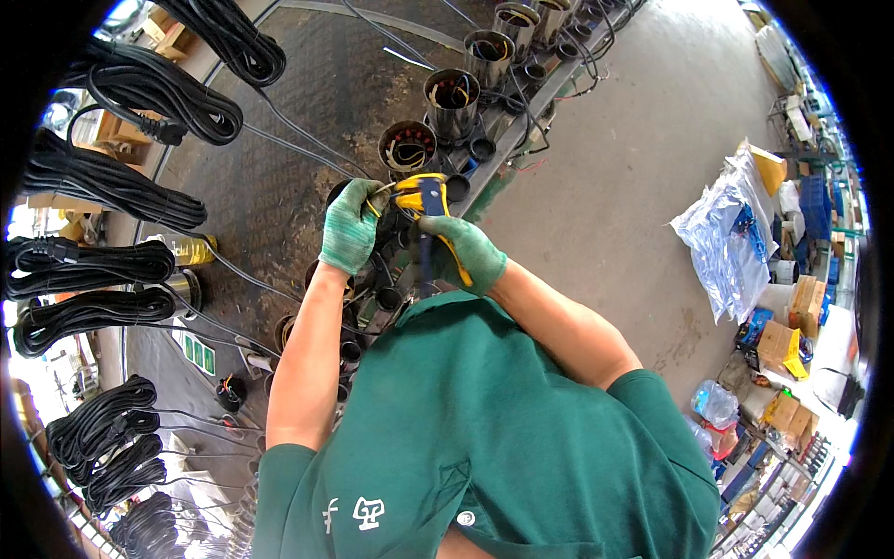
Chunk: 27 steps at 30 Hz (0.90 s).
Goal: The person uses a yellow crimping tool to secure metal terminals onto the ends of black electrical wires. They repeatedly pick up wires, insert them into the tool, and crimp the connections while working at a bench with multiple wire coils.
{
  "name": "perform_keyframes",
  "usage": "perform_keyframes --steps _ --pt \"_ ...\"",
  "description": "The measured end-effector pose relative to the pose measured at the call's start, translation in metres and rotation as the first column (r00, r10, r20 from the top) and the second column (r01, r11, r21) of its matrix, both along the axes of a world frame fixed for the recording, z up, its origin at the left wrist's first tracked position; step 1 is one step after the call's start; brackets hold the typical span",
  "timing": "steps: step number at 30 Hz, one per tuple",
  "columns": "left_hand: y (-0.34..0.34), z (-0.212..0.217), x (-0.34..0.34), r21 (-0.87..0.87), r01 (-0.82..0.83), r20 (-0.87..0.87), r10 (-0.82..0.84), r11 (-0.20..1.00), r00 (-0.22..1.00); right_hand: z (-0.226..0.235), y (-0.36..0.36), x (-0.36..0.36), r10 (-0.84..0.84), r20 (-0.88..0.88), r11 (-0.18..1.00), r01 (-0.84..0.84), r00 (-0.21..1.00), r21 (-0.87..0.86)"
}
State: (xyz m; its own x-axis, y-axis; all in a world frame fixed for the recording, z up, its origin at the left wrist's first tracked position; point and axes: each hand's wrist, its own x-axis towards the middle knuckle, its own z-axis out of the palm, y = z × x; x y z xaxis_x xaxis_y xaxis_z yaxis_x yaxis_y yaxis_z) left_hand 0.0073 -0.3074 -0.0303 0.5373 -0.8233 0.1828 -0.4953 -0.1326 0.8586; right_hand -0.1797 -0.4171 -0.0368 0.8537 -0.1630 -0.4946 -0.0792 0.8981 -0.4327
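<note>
My right hand [470,253], in a green knit glove, is wrapped round the handles of a yellow and dark blue wire stripper [430,194]. My left hand [351,233], gloved the same way, pinches thin wires [375,207] right at the head of the tool. Whether the jaws grip a wire is too small to tell. Just beyond the tool stands an open metal cylinder [407,147] with wires and red parts inside. A second metal cylinder [452,104] follows behind it, with black round cups alongside. Below my hands, more parts are partly hidden by my arms.
Bundles of black cable [112,182] hang at the left, their leads running across the dark worktop [307,84]. More cylinders [489,58] line its right edge. On the grey floor [605,168] to the right lies plastic sheeting [731,233], near cardboard boxes [780,347] and shelving.
</note>
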Motion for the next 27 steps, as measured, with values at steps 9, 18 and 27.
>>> perform_keyframes --steps 9,18,27 --pt "0.007 -0.006 0.009 0.035 -0.022 -0.005 0.022 0.999 1.000 0.009 -0.014 -0.008 0.059 0.029 0.995 -0.057 0.998 -0.084" --pt "0.004 0.002 0.004 0.013 0.001 0.075 -0.002 1.000 0.997 0.013 -0.021 0.006 0.162 0.021 0.981 -0.159 0.987 -0.111" --pt "0.002 0.000 0.006 0.022 0.062 0.208 -0.065 0.998 0.976 0.014 -0.031 0.005 0.208 -0.051 0.944 -0.214 0.977 -0.251"
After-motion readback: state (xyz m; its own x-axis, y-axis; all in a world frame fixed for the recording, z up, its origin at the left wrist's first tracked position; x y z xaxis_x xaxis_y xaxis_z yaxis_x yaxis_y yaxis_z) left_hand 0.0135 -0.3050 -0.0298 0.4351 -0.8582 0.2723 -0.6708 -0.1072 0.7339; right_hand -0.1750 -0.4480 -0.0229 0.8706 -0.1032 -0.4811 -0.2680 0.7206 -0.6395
